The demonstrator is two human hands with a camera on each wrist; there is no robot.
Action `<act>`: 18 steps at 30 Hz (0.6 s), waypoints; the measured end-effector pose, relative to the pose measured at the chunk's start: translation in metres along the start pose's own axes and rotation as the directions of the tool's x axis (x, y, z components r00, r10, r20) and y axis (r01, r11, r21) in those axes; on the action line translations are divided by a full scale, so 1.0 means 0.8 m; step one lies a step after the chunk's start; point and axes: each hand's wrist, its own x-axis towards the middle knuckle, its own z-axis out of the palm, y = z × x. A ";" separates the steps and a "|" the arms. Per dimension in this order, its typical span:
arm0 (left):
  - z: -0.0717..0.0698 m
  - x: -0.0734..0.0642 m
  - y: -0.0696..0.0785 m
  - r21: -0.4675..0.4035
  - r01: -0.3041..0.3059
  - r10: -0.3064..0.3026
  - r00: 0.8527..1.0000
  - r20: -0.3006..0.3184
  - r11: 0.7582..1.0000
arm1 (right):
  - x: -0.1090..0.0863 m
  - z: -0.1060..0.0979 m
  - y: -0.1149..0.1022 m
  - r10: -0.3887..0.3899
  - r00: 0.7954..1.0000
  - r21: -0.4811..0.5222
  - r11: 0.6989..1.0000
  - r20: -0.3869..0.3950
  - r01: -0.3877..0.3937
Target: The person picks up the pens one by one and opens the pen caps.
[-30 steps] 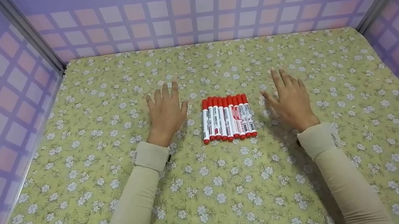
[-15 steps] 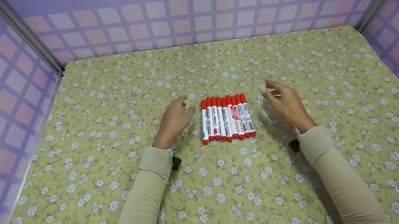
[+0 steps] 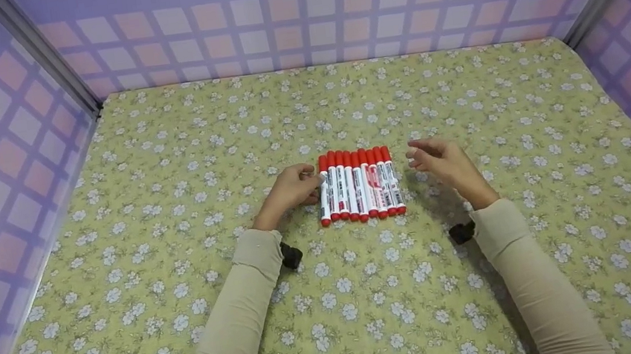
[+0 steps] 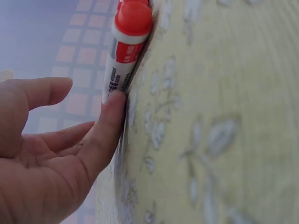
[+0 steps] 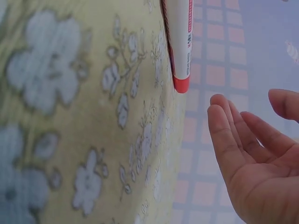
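Several white markers (image 3: 359,186) with red caps lie side by side in a row on the flowered cloth, caps toward the far side. My left hand (image 3: 292,188) is at the row's left end. In the left wrist view a fingertip (image 4: 116,98) overlaps the side of the outermost marker (image 4: 124,51), low by the cloth, while the thumb stays apart from it. To the right of the row is my right hand (image 3: 441,161), fingers loosely bent and holding nothing. A gap separates its fingertips from the nearest marker (image 5: 181,56) in the right wrist view.
The yellow-green flowered cloth (image 3: 334,321) covers the whole table. Purple checked walls (image 3: 248,33) stand at the back and both sides, with grey metal posts (image 3: 47,60) at the back corners. A dark wrist camera (image 3: 292,255) sits under each sleeve.
My left hand has moved right, up to the left end of the marker row. The right hand has turned and bent its fingers, coming slightly closer. The markers lie as before.
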 end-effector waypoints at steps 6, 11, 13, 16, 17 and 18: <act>0.010 0.005 0.003 0.011 0.021 -0.021 0.999 -0.036 1.000 | -0.013 0.004 -0.022 0.022 0.999 -0.012 1.000 0.038 -0.021; 0.015 0.008 0.005 0.090 0.012 -0.007 0.998 -0.055 0.996 | -0.014 0.006 -0.022 0.011 0.999 -0.027 1.000 0.046 -0.010; 0.015 0.010 0.006 0.107 0.015 -0.009 0.998 -0.060 0.994 | -0.015 0.007 -0.024 0.020 0.999 -0.023 1.000 0.047 -0.019; 0.015 0.011 0.005 0.115 0.019 -0.012 0.998 -0.063 0.993 | -0.016 0.008 -0.026 0.008 0.999 -0.024 1.000 0.052 -0.007; 0.015 0.011 0.005 0.116 0.022 -0.014 0.998 -0.065 0.993 | -0.017 0.008 -0.026 0.004 0.999 -0.026 1.000 0.055 -0.003; 0.015 0.011 0.005 0.114 0.024 -0.016 0.998 -0.068 0.993 | -0.017 0.008 -0.026 -0.002 0.998 -0.028 1.000 0.057 0.003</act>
